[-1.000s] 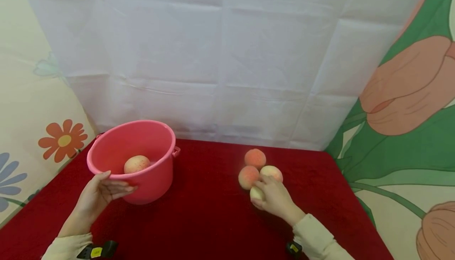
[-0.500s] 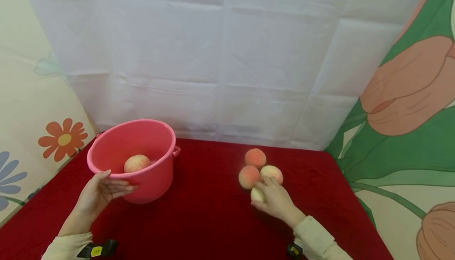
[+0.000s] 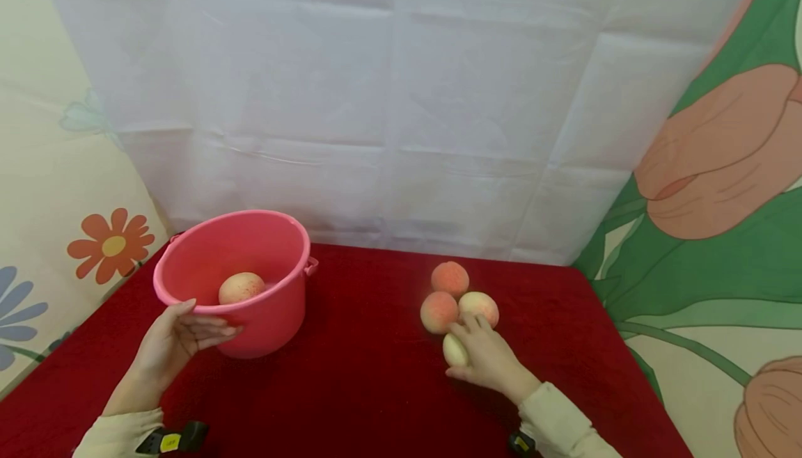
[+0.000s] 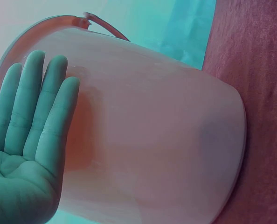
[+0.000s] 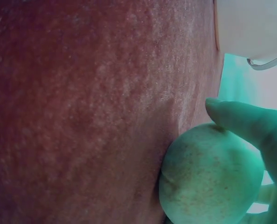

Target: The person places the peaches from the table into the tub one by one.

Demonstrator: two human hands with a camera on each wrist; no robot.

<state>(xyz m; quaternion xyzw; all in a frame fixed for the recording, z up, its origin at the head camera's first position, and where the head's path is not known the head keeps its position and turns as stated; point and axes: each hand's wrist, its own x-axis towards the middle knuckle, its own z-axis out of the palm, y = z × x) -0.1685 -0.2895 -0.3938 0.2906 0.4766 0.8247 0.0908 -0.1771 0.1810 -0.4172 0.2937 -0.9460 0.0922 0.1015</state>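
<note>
- Right of the pink bucket [image 3: 269, 326], well apart: pale peach [image 3: 455, 351], right hand [image 3: 491, 357] pinching it between thumb and fingers.
- Left hand [image 3: 164, 350] at the bucket, fingers straight.

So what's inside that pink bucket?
One peach-like fruit, pale with reddish speckles, shows inside the pink bucket. The bucket's near side hides the fruit's lower part and much of the bottom, so I can't tell whether anything else lies there.
</note>
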